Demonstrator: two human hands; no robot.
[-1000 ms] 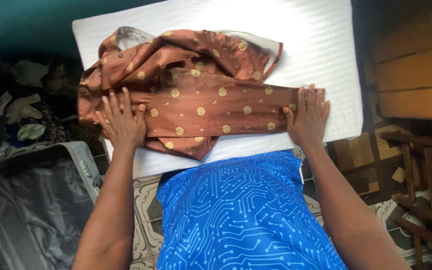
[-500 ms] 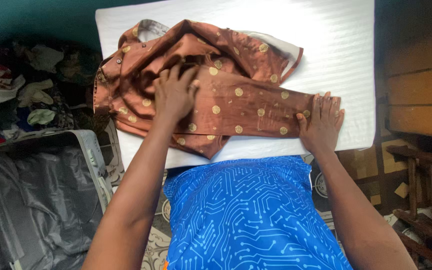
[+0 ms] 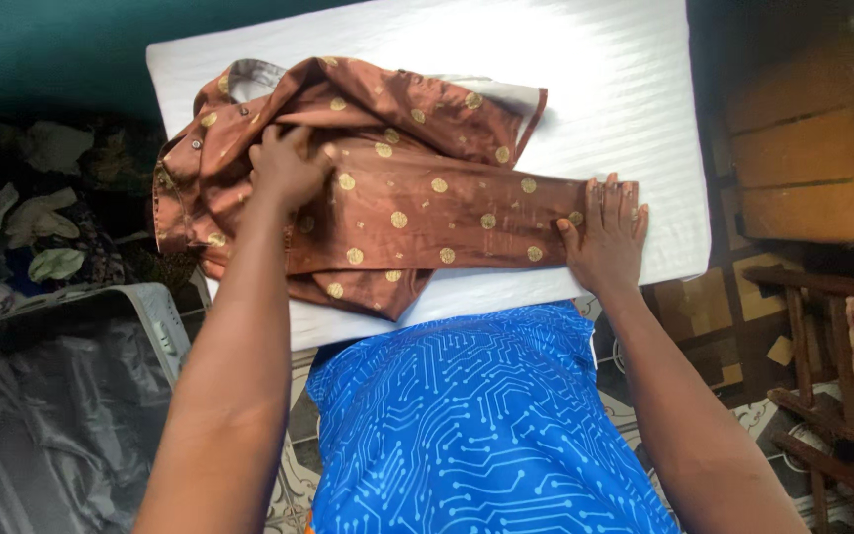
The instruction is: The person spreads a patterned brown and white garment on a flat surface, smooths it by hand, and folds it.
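Head view: a brown shirt with gold dots (image 3: 417,188) lies partly folded on a white ribbed pad (image 3: 605,89), its collar end toward the pad's left side and one folded strip running out to the right. The left hand (image 3: 284,168) rests on the upper left part of the shirt, near the collar and button edge, fingers bent and pressing into a gathered fold of cloth; whether it pinches the fabric cannot be told. The right hand (image 3: 607,232) lies flat and open, fingers spread, palm down on the right end of the folded strip, holding nothing. To the left of the pad stands an open grey suitcase (image 3: 61,396) beside a heap of mixed clothing (image 3: 32,208). Wooden furniture (image 3: 812,168) stands to the right.
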